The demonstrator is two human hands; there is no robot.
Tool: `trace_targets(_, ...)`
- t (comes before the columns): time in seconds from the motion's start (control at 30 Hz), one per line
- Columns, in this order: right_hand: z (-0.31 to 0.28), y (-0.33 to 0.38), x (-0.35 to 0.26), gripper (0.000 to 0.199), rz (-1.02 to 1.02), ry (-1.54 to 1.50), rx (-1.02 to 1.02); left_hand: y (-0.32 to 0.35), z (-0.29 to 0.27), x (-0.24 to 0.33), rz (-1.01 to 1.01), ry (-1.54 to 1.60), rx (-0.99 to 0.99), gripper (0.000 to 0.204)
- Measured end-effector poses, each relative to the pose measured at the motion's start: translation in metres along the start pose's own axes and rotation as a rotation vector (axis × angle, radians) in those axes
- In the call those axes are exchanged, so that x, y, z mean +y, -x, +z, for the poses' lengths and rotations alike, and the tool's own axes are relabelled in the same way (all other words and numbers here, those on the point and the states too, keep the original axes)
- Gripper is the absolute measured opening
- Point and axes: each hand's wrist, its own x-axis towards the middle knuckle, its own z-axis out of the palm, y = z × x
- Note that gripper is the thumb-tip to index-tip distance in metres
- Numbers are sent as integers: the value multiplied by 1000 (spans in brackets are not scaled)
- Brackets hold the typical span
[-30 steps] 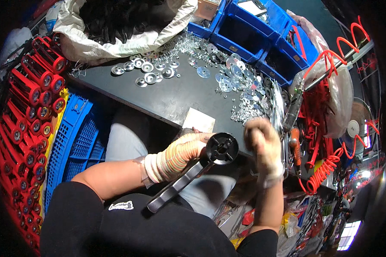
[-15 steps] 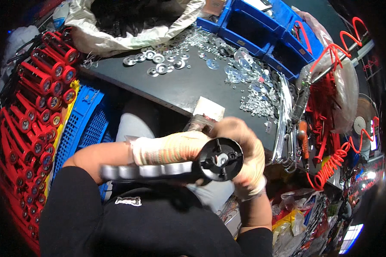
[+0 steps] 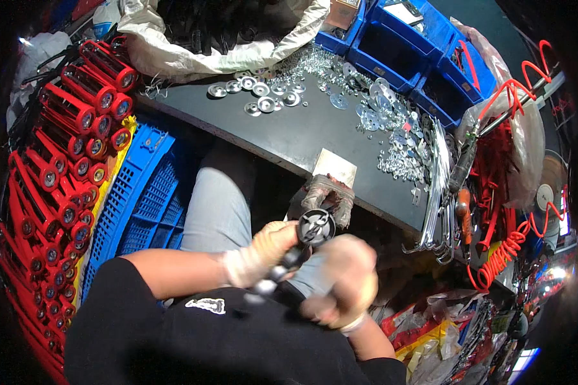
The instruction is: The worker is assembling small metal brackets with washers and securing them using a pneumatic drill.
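In front of my body, my gloved left hand [image 3: 263,251] is closed around a black part with a round, open, spoked end [image 3: 316,227]. This end faces up. Below it runs a dark shaft with shiny, blurred silver patches [image 3: 271,282]. My gloved right hand [image 3: 348,279] is just to the right of the part and smeared by motion, so its fingers and anything in them cannot be made out. Beyond the round end, at the table edge, is a worn, grimy vise-like fixture [image 3: 331,192] with a pale block [image 3: 335,168] behind it.
Red frames with round ends [image 3: 64,179] are stacked at left beside a blue crate [image 3: 149,192]. Metal discs [image 3: 260,90], small hardware and bent rods [image 3: 435,186] lie on the dark table [image 3: 270,131]. Blue bins [image 3: 392,45] stand behind; a red coiled hose [image 3: 501,256] hangs right.
The black part has swung from nearly level to slanting, its round end now farther from me. My right hand has dropped toward my body, away from the fixture.
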Motion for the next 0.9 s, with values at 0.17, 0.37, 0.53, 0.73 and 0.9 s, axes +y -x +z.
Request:
trace_targets(0.17,5,-2,43,26,-248,-253,-325,-35,3,18,-237,331,-81,27)
trace_targets(0.37,4,-14,45,37,-259,-416,-461,-174,-73,175,613,-1759,638,13)
trace_targets(0.53,-56,-91,86,27,-147,21,-326,-215,-87,177,176,-1709,396,18)
trace_targets(0.73,-86,-174,330,26,489,1178,-246,-245,-83,156,496,-1548,271,23)
trace_targets(0.9,-85,-194,315,18,420,1217,57,-251,-90,164,743,-1205,578,21)
